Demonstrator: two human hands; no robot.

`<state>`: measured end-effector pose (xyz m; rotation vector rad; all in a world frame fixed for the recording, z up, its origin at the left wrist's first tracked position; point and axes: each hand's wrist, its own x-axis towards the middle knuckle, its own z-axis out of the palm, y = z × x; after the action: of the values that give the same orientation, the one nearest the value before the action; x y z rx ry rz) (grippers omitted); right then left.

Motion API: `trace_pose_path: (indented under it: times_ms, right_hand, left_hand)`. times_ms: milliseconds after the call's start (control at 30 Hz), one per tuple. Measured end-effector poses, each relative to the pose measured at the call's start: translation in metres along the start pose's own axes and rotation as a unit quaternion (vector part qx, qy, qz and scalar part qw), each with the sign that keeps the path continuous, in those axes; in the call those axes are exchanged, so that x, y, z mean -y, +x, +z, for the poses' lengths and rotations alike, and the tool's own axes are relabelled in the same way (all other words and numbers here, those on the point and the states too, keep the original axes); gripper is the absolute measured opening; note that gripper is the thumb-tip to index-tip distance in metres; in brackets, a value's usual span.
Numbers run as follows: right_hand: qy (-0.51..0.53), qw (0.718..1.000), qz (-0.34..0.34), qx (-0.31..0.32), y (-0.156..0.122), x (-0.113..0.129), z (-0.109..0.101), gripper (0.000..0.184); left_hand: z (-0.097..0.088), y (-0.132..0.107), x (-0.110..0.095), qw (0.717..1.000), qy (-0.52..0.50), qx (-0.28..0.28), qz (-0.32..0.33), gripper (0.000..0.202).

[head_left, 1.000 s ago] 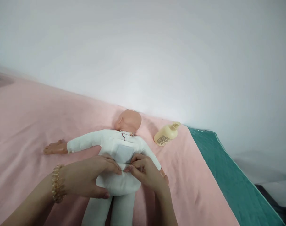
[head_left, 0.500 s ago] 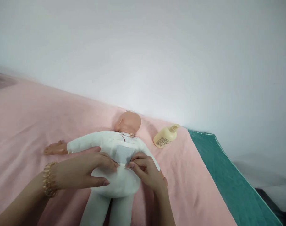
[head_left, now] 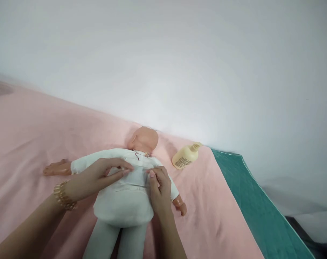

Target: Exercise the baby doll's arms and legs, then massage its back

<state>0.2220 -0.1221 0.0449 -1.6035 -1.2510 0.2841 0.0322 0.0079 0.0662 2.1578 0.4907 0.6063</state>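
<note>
A baby doll (head_left: 125,201) in a white suit lies face down on a pink sheet (head_left: 31,136), its bald head toward the wall. Both my hands rest on its back. My left hand (head_left: 98,178), a gold bracelet at the wrist, lies on the doll's upper back, fingers stretched toward the middle. My right hand (head_left: 159,189) presses on the back from the right, fingers curled and fingertips on the cloth. The fingertips of both hands nearly meet over the white patch on the suit. Neither hand holds a separate object.
A cream plastic bottle (head_left: 184,157) lies on its side on the pink sheet, right of the doll's head. A teal cover (head_left: 260,212) borders the sheet on the right. A plain white wall stands close behind.
Both hands have slid up the doll's back from the lower back to the upper back. The left thumb no longer wraps round the doll's waist.
</note>
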Motion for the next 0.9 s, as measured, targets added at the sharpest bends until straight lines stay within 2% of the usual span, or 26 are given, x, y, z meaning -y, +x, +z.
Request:
trace_pose_path:
  times_ms: [33, 100, 200, 333, 500, 600, 733, 900]
  right_hand:
    - [-0.002, 1.000, -0.015, -0.013, -0.001, -0.001, 0.003, 0.028]
    - [-0.016, 0.999, -0.035, 0.003, -0.002, -0.003, 0.007, 0.026]
    - [-0.044, 0.997, -0.026, 0.060, -0.001, -0.002, 0.009, 0.025]
    - [-0.056, 0.993, -0.015, 0.107, 0.004, 0.000, 0.008, 0.021]
    - [-0.079, 0.990, -0.013, 0.113, 0.004, 0.000, 0.009, 0.018]
    - [-0.054, 0.993, -0.030, 0.097, 0.002, -0.001, 0.009, 0.026]
    - [-0.027, 0.993, -0.042, 0.110, 0.001, -0.003, 0.009, 0.039]
    - [-0.030, 0.990, -0.040, 0.131, 0.004, -0.003, 0.008, 0.039]
  left_hand:
    - [0.005, 0.002, 0.000, 0.999, 0.007, -0.030, 0.005, 0.035]
    - [0.015, 0.005, 0.001, 0.997, 0.029, -0.061, 0.021, 0.037]
    - [0.028, 0.008, 0.006, 0.996, 0.072, -0.038, 0.038, 0.038]
    - [0.036, 0.010, 0.019, 0.995, 0.101, -0.005, 0.028, 0.033]
    - [0.040, 0.011, 0.024, 0.994, 0.104, -0.006, 0.027, 0.029]
    - [0.043, 0.012, 0.021, 0.994, 0.097, -0.036, 0.046, 0.029]
    - [0.048, 0.012, 0.017, 0.987, 0.107, -0.094, 0.070, 0.029]
    - [0.050, 0.013, 0.021, 0.977, 0.149, -0.136, 0.074, 0.029]
